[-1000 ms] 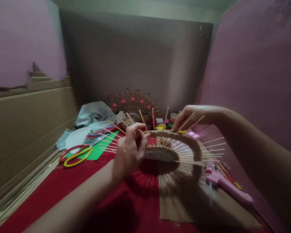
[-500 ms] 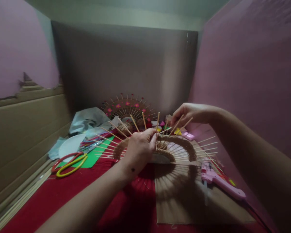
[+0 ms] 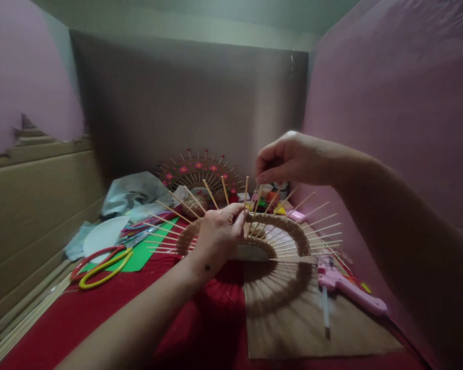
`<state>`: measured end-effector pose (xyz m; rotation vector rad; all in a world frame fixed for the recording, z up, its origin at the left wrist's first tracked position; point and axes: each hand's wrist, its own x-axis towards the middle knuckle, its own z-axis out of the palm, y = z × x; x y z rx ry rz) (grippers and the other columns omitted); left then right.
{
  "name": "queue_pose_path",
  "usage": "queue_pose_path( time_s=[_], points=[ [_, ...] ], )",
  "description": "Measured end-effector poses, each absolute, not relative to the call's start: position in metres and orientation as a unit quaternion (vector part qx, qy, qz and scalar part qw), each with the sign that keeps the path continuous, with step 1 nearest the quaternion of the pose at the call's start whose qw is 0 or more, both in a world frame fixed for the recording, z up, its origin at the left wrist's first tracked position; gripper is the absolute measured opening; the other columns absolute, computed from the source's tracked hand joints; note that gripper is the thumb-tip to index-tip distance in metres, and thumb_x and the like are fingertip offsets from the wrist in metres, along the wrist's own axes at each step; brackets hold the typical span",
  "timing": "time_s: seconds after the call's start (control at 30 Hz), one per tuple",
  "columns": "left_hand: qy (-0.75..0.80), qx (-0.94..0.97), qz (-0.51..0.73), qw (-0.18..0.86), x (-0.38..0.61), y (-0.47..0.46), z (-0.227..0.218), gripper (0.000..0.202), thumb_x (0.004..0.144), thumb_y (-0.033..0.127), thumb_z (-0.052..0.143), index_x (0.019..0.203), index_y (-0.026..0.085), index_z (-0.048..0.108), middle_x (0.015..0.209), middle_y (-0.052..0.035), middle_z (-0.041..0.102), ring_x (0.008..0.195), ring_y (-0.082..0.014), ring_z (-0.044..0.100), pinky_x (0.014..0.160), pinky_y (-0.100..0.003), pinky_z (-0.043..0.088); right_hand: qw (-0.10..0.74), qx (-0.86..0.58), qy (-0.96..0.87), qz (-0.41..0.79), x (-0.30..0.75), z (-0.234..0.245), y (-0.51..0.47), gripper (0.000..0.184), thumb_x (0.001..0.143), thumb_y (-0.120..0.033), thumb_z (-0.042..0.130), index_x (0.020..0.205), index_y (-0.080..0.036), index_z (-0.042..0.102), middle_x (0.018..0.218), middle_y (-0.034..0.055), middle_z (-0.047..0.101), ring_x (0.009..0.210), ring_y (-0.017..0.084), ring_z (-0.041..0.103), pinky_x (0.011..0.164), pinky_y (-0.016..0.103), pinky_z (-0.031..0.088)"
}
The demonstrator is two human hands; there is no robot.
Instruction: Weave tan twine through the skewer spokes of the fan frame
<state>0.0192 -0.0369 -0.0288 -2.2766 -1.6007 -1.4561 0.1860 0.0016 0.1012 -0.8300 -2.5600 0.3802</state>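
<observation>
A half-round fan of thin wooden sticks stands upright in front of me, with a brown woven band running through the sticks. My left hand is closed on the fan near the middle of the band, thumb and fingers pinched around a stick and covering part of the weave. Raised above the sticks to the right is my right hand, its fingers pinched together. Whatever lies between those fingertips is too fine to make out. Behind the left hand sits a ball of twine.
Scissors with red and yellow handles lie left, by green paper and a white plate. A pink glue gun rests on cardboard at right. A flower-decorated fan leans at the back wall.
My right hand has risen from among the right-hand sticks to above their tips. My left hand keeps its grip on the fan. The whole view has shifted slightly.
</observation>
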Motion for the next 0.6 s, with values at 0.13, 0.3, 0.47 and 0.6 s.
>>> queue_pose_path(
  time_s=[0.13,0.3,0.47,0.6],
  points=[
    [-0.504,-0.728,-0.465,-0.013,0.018,-0.037,-0.029,0.021,0.084,0.024,0.049,0.078,0.017,0.068,0.048,0.0031,0.058,0.042,-0.0081,0.048,0.045,-0.019,0.035,0.204,-0.302,-0.913,0.186,0.197,0.100,0.005,0.016,0.070,-0.033,0.066,0.065,-0.018,0.062,0.056,-0.0043,0.051,0.053,0.007,0.046,0.048,0.020,0.034],
    [-0.503,-0.730,-0.463,-0.028,0.016,-0.037,-0.027,0.022,0.083,0.025,0.049,0.079,0.018,0.069,0.051,0.0023,0.060,0.046,-0.0093,0.052,0.045,-0.018,0.037,0.206,-0.374,-0.854,0.298,0.206,0.096,0.028,0.017,0.065,-0.032,0.070,0.061,-0.019,0.061,0.053,-0.0025,0.051,0.049,0.008,0.047,0.048,0.023,0.036],
    [-0.499,-0.745,-0.439,-0.062,0.010,-0.036,-0.024,0.024,0.083,0.022,0.046,0.082,0.018,0.070,0.049,0.0022,0.062,0.046,-0.0106,0.055,0.046,-0.019,0.040,0.149,-0.413,-0.841,0.317,0.212,0.082,0.039,0.014,0.063,-0.030,0.071,0.059,-0.019,0.063,0.054,-0.0016,0.054,0.049,0.009,0.046,0.049,0.024,0.038],
    [-0.498,-0.746,-0.438,-0.057,0.009,-0.036,-0.024,0.024,0.081,0.020,0.046,0.085,0.018,0.070,0.049,0.0025,0.062,0.045,-0.0108,0.055,0.045,-0.019,0.041,0.102,-0.425,-0.836,0.331,0.220,0.068,0.042,0.013,0.062,-0.030,0.072,0.064,-0.018,0.067,0.057,-0.0002,0.058,0.049,0.009,0.047,0.048,0.024,0.039]
  ],
)
